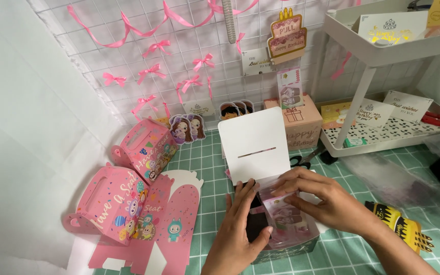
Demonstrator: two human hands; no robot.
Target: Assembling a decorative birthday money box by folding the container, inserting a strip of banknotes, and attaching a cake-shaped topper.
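A small dark box (286, 248) stands open on the green checked mat, its white lid (254, 142) with a slot raised upright behind it. My left hand (240, 224) rests on the box's left side, fingers over a black part inside. My right hand (327, 196) comes in from the right, fingers pinching a clear plastic strip with pink banknote-like paper (283, 214) lying across the box's opening.
Two folded pink carry boxes (123, 198) and a flat pink box blank (176, 219) lie at left. Scissors (301, 160) and a pink gift box (301, 119) sit behind. A white tiered cart (378, 48) stands at right, a yellow crown-shaped item (398, 224) near my right arm.
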